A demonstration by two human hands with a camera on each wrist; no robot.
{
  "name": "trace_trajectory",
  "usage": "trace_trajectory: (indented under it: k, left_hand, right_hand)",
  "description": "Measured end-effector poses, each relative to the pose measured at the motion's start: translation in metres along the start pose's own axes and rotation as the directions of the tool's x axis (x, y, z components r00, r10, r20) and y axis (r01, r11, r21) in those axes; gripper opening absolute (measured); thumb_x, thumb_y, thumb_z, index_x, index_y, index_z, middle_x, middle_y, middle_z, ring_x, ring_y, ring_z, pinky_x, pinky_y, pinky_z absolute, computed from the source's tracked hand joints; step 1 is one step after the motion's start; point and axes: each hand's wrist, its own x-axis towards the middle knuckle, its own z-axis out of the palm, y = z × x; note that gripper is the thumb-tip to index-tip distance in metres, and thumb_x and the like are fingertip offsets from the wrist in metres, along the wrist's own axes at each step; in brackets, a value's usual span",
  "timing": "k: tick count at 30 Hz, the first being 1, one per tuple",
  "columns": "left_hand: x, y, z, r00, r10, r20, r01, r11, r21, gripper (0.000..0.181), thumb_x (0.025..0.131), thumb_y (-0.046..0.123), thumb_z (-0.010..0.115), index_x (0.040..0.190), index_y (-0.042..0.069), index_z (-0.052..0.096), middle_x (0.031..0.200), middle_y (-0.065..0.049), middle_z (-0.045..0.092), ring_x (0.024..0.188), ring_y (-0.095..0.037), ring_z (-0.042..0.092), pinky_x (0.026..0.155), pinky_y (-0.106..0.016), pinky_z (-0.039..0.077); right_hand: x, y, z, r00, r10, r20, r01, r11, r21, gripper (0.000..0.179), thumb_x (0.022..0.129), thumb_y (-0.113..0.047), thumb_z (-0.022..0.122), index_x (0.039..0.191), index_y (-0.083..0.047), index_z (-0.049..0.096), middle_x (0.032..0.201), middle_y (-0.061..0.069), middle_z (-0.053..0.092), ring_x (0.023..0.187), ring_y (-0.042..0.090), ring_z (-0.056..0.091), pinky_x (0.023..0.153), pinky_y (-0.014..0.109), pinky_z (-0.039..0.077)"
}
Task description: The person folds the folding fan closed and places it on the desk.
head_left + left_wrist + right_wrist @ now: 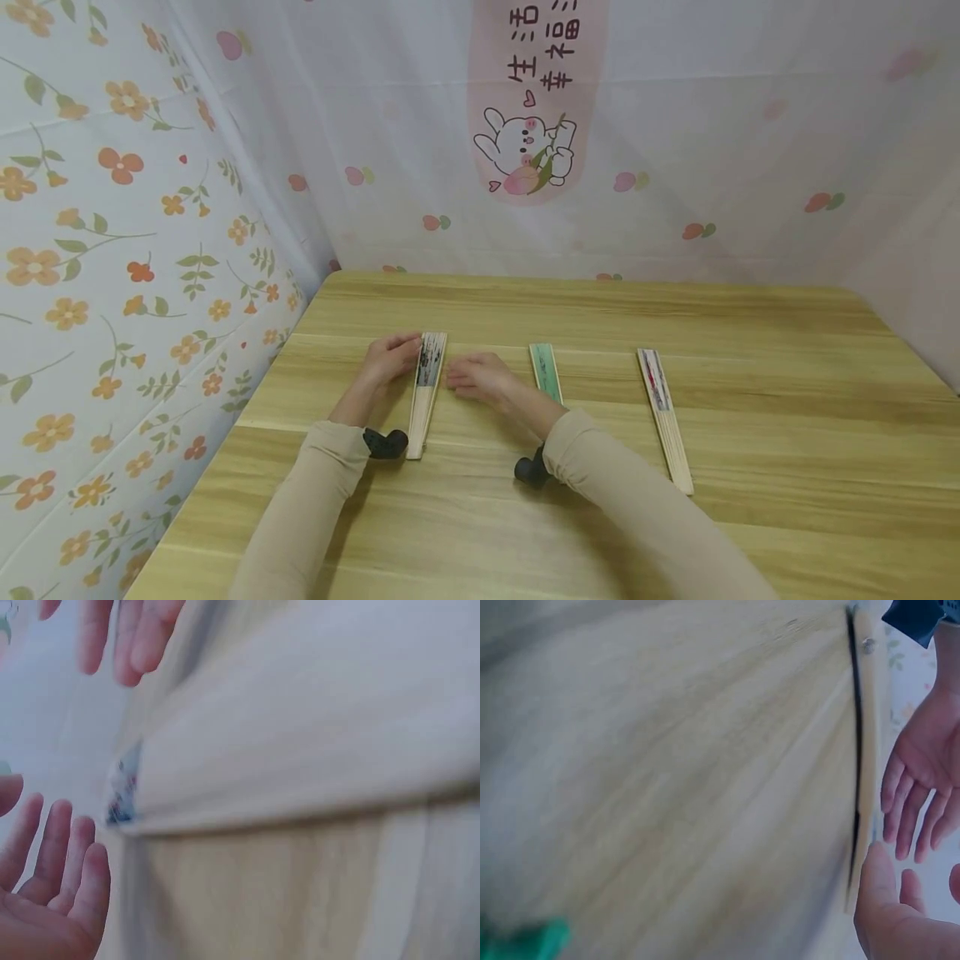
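A folded fan (427, 387) with pale wooden ribs and a grey-and-black patterned upper part lies on the table between the two hands. Beside its upper left edge is my left hand (392, 358), its fingertips right at the fan; whether they touch it I cannot tell. My right hand (483, 379) is a little off the fan's right side, holding nothing. The left wrist view shows the fan's ribs (300, 742) blurred and close, with both palms facing inward. In the right wrist view, the same fan's edge (865, 735) runs upright past the fingers of both hands.
A green folded fan (546, 371) lies partly behind the right forearm. Farther right rests a third folded fan (663, 417) with a red, white and dark pattern. The wooden table (787, 400) meets a printed curtain (675, 108) at the back and a flowered one (90, 250) on the left.
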Motion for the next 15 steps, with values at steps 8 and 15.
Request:
trace_trajectory:
  k: [8, 15]
  left_hand:
    - [-0.014, 0.018, 0.016, 0.994, 0.1, 0.046, -0.098, 0.994, -0.041, 0.038, 0.089, 0.014, 0.052, 0.122, -0.003, 0.049, 0.124, -0.016, 0.048, 0.111, -0.024, 0.045, 0.095, -0.038, 0.037]
    - [-0.032, 0.033, 0.026, 0.983, 0.157, 0.091, -0.148, 0.984, -0.097, 0.035, 0.091, 0.014, 0.05, 0.122, -0.003, 0.048, 0.123, -0.017, 0.049, 0.111, -0.026, 0.047, 0.095, -0.04, 0.036]
  right_hand:
    - [-0.032, -0.011, -0.015, 0.986, -0.078, 0.15, 0.091, 0.992, -0.083, 0.042, 0.095, -0.014, 0.041, 0.127, 0.013, 0.035, 0.124, 0.031, 0.042, 0.112, 0.035, 0.046, 0.093, 0.037, 0.039]
    - [-0.073, -0.023, -0.037, 0.964, -0.154, 0.217, 0.197, 0.961, -0.194, 0.044, 0.094, -0.021, 0.044, 0.127, 0.008, 0.039, 0.124, 0.025, 0.045, 0.112, 0.028, 0.048, 0.091, 0.033, 0.041]
